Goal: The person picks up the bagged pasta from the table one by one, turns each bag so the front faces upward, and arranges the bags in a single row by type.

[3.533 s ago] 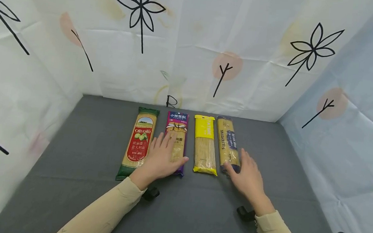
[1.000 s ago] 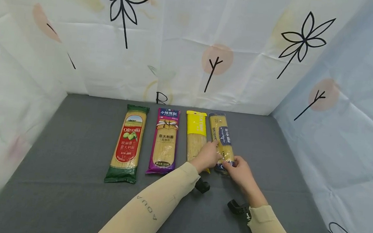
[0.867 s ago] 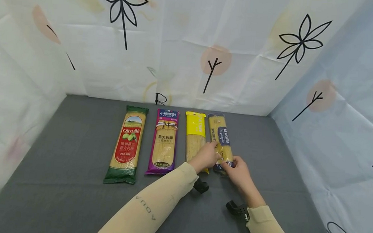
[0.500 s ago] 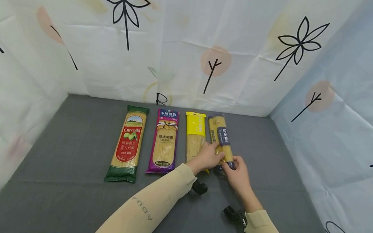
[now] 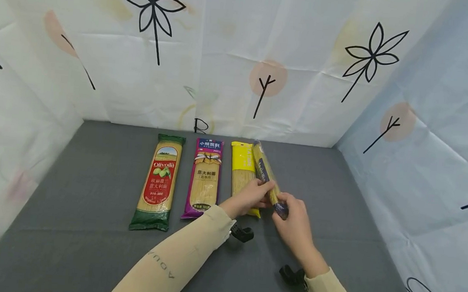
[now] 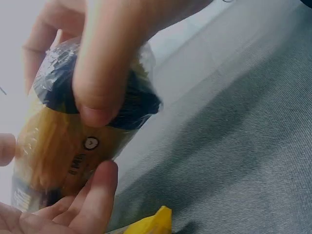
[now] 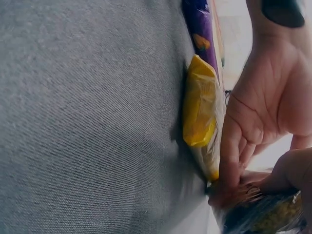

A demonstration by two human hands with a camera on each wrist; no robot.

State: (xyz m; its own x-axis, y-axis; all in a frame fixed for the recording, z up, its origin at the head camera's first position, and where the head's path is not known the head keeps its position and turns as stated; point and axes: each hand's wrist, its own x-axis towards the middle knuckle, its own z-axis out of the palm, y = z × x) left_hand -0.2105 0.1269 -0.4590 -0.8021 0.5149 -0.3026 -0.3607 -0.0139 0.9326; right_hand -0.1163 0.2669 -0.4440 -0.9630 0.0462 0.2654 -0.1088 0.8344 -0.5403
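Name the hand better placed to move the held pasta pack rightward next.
Probably the right hand: its grip is at the near end of the pasta pack, from the right, while the left hand reaches it across the yellow pack.

Some sort of screened-off booth here, creased flower-printed cloth [image 5: 226, 40] on three sides, grey fabric-covered bench [image 5: 248, 275], the room beyond hidden
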